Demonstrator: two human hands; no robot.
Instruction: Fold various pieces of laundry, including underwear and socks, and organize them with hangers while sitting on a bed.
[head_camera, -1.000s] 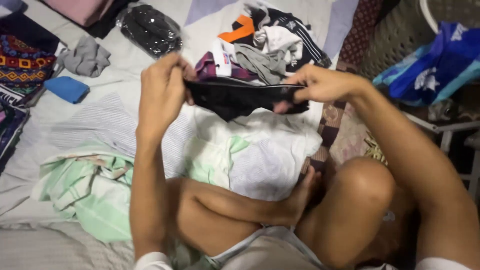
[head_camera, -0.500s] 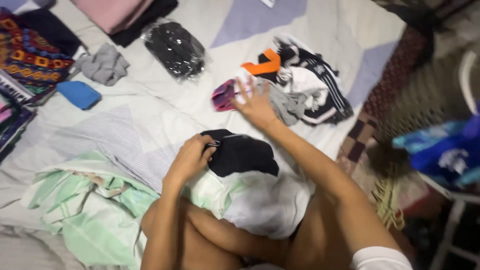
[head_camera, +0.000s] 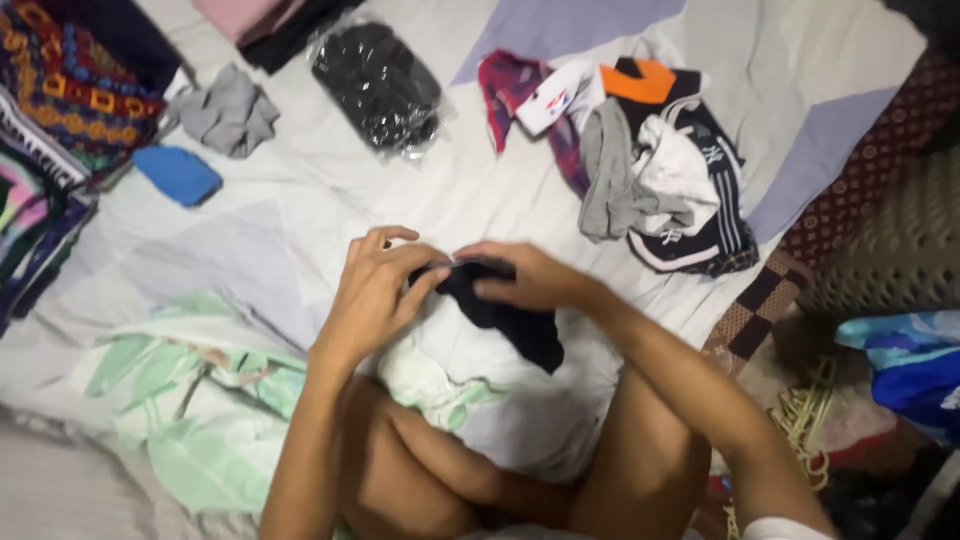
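Over the lap, the left hand (head_camera: 378, 290) and right hand (head_camera: 525, 275) pinch the top edge of a black garment (head_camera: 505, 318), both closed on it. Its long axis slants down toward the right knee. Beyond it, a clothes pile (head_camera: 650, 170) lies on the bed (head_camera: 300, 220).

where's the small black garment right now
In the head view the small black cloth garment sits just below centre, pinched at its top edge between the left hand and right hand, draped over a white cloth on the lap.
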